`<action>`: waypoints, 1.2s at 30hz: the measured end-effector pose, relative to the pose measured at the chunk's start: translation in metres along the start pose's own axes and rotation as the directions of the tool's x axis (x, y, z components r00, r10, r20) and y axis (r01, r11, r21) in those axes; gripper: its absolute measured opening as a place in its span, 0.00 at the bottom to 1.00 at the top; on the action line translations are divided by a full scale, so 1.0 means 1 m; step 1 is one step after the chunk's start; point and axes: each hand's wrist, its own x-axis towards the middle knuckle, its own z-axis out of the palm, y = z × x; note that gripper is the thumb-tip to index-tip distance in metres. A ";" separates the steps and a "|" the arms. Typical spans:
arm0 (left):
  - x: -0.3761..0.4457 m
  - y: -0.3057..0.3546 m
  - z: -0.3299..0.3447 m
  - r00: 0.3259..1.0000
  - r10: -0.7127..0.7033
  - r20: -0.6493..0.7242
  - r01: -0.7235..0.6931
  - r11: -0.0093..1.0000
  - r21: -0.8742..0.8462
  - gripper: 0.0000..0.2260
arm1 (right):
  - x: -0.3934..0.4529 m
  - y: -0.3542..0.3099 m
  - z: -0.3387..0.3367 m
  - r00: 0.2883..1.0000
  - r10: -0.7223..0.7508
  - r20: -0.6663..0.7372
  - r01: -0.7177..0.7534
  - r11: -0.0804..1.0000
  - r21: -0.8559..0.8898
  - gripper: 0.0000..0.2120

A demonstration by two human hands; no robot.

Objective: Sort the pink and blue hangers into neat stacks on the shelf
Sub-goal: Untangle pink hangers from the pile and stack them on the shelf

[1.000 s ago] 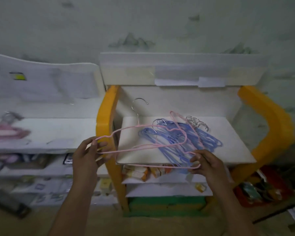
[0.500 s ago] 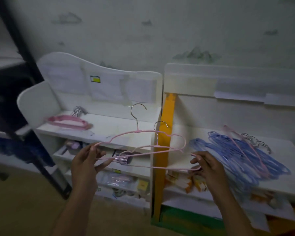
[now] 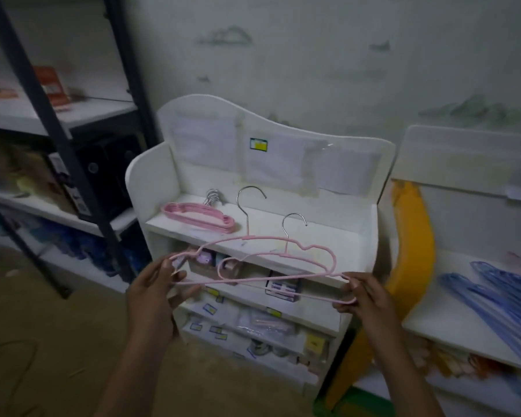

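L hand [image 3: 151, 291] & R hand [image 3: 363, 296] pinch ends of two pink hangers [image 3: 262, 260], just in front of white shelf [image 3: 322, 236]; pink stack [image 3: 197, 213] on it.

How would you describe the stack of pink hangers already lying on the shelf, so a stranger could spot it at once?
Find the white shelf unit with the curved back panel. On the left of its top shelf lies the stack of pink hangers, flat, silver hooks bunched toward the back. Unlike the two pink hangers held in front, no hand touches it.
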 end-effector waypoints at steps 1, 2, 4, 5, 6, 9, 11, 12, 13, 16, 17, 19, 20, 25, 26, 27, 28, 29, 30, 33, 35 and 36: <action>0.006 0.004 -0.009 1.000 0.004 -0.007 -0.004 1.000 0.008 0.10 | 0.001 0.000 0.013 1.000 0.000 0.017 0.000 1.000 -0.006 0.10; 0.011 0.008 -0.018 1.000 0.012 -0.024 -0.011 1.000 0.017 0.10 | 0.003 0.001 0.025 1.000 -0.002 0.031 0.002 1.000 -0.013 0.09; 0.021 0.013 -0.032 0.998 0.030 -0.061 -0.028 0.999 0.033 0.09 | 0.008 0.003 0.045 0.999 -0.010 0.051 0.011 1.000 -0.029 0.09; 0.026 0.014 -0.037 0.997 0.036 -0.068 -0.033 0.999 0.041 0.09 | 0.011 0.003 0.054 0.998 -0.018 0.061 0.020 0.999 -0.033 0.09; 0.030 0.016 -0.041 0.997 0.040 -0.072 -0.037 0.998 0.042 0.09 | 0.014 0.002 0.062 0.997 -0.025 0.070 0.027 0.999 -0.030 0.09; 0.043 0.016 -0.048 0.995 0.039 -0.097 -0.037 0.999 0.025 0.09 | 0.025 0.001 0.080 0.995 -0.023 0.097 0.024 1.000 -0.001 0.10; 0.054 0.015 -0.049 0.991 0.031 -0.127 -0.028 0.999 0.027 0.09 | 0.037 0.003 0.090 0.994 -0.019 0.107 0.019 1.000 0.003 0.09; 0.060 0.015 -0.049 0.990 0.027 -0.141 -0.024 0.999 0.027 0.09 | 0.044 0.005 0.095 0.994 -0.019 0.106 0.019 1.000 -0.002 0.09; 0.066 0.014 -0.049 0.988 0.026 -0.155 -0.022 0.999 0.025 0.09 | 0.051 0.007 0.101 0.994 -0.019 0.104 0.020 1.000 -0.012 0.10; 0.088 0.014 -0.047 0.980 0.037 -0.195 -0.030 0.999 0.037 0.09 | 0.075 0.014 0.120 0.992 -0.035 0.121 0.040 0.998 -0.041 0.10; 0.096 0.014 -0.046 0.978 0.041 -0.204 -0.034 0.999 0.037 0.08 | 0.085 0.016 0.127 0.991 -0.037 0.128 0.043 0.998 -0.042 0.10; 0.114 0.015 -0.044 0.977 0.052 -0.209 -0.044 0.998 0.042 0.09 | 0.106 0.018 0.140 0.989 -0.028 0.145 0.030 0.999 -0.015 0.10; 0.124 0.017 -0.042 0.976 0.059 -0.207 -0.049 0.998 0.050 0.09 | 0.118 0.019 0.147 0.988 -0.021 0.154 0.020 1.000 0.006 0.09; 0.174 0.031 -0.024 0.971 0.094 -0.221 -0.082 0.995 0.061 0.10 | 0.180 0.014 0.179 0.982 -0.017 0.190 0.006 0.998 0.058 0.09; 0.182 0.032 -0.020 0.969 0.097 -0.225 -0.086 0.994 0.061 0.10 | 0.189 0.012 0.184 0.980 -0.016 0.196 0.004 0.998 0.061 0.09; 0.191 0.033 -0.015 0.967 0.100 -0.233 -0.088 0.994 0.061 0.10 | 0.197 0.012 0.190 0.980 -0.013 0.201 -0.001 0.998 0.066 0.09; 0.199 0.033 -0.012 0.965 0.101 -0.241 -0.089 0.994 0.061 0.10 | 0.205 0.012 0.194 0.978 -0.007 0.207 -0.008 0.997 0.071 0.09; 0.206 0.032 -0.008 0.964 0.100 -0.247 -0.089 0.994 0.059 0.11 | 0.212 0.013 0.198 0.977 -0.003 0.212 -0.013 0.997 0.075 0.09; 0.213 0.032 -0.006 0.963 0.099 -0.251 -0.089 0.995 0.053 0.11 | 0.219 0.014 0.201 0.976 -0.005 0.217 -0.013 0.997 0.077 0.09; 0.234 0.029 -0.001 0.962 0.095 -0.258 -0.080 0.995 0.067 0.11 | 0.237 0.021 0.211 0.975 0.009 0.220 -0.025 0.997 0.070 0.09; 0.248 0.029 0.000 0.965 0.089 -0.248 -0.072 0.995 0.075 0.11 | 0.246 0.024 0.218 0.977 0.024 0.211 -0.039 0.997 0.071 0.09; 0.257 0.029 0.001 0.967 0.086 -0.241 -0.071 0.995 0.070 0.11 | 0.251 0.025 0.223 0.979 0.020 0.205 -0.036 0.996 0.076 0.09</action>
